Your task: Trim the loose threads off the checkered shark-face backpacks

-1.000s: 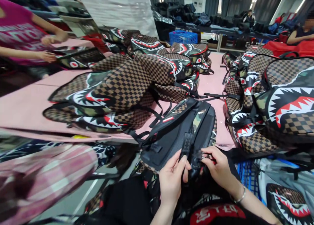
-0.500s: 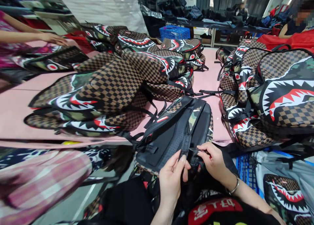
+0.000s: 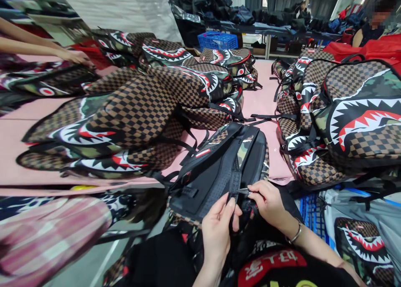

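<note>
A backpack [image 3: 216,174] lies back side up at the pink table's near edge, its black padding and straps facing me. My left hand [image 3: 221,220] pinches a black strap [image 3: 234,178] at the lower part of this backpack. Close by on the right, my right hand [image 3: 266,199] is closed on a small pointed metal tool [image 3: 242,191], whose tip reaches the strap beside my left fingers. Just below the hands, dark straps and fabric bunch together, and their details are hard to make out.
Checkered shark-mouth backpacks are piled on the left [image 3: 131,107] and right [image 3: 360,111] of the pink table [image 3: 258,99]. At the far left, a person's hands [image 3: 77,57] touch another bag. A blue crate [image 3: 217,40] stands behind; a blue basket [image 3: 313,216] is low at right.
The metal tool's tip now shows plainly against the strap. Both hands stay close together at nearly the same spot. The view has shifted slightly, and the other person's hands have moved a little.
</note>
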Demonstrator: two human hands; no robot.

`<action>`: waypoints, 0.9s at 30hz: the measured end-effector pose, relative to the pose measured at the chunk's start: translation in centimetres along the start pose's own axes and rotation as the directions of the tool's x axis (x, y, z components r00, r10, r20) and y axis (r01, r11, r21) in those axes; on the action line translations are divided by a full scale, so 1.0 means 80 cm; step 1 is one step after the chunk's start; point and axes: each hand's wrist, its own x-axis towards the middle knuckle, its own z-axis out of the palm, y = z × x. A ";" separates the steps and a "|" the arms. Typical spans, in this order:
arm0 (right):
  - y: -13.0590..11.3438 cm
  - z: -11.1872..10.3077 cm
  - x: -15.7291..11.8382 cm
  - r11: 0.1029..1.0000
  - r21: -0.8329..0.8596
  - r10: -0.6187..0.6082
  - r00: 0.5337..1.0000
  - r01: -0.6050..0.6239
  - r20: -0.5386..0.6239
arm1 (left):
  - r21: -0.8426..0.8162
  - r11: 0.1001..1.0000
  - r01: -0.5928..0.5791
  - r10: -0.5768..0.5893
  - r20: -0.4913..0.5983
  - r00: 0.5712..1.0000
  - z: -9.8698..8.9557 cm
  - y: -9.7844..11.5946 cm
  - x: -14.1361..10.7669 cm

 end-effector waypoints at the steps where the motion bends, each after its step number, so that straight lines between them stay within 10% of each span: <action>1: -0.001 0.000 0.000 1.000 0.009 0.011 1.000 -0.011 -0.019 | -0.002 1.000 0.003 -0.003 0.002 1.000 0.001 0.001 0.000; 9: -0.001 -0.006 0.004 0.996 0.075 0.049 0.998 -0.052 0.038 | -0.193 0.965 0.176 -0.143 0.171 0.975 0.003 0.008 0.001; 13: 0.001 0.000 0.006 0.874 0.378 0.325 0.946 -0.306 0.013 | -0.369 0.742 0.560 -0.335 0.519 0.786 -0.006 0.014 0.009; 17: 0.000 0.014 0.017 0.633 0.536 0.452 0.829 -0.558 0.330 | -0.229 0.682 0.694 -0.416 0.659 0.627 -0.002 0.005 0.007; 22: 0.004 0.023 0.026 0.561 0.544 0.562 0.770 -0.624 0.303 | -0.049 0.976 0.212 -0.203 0.150 0.968 -0.006 -0.020 0.004; 27: 0.004 0.019 0.014 0.759 0.402 0.467 0.858 -0.512 0.212 | 0.161 0.985 0.054 -0.048 -0.041 0.998 -0.022 -0.028 0.015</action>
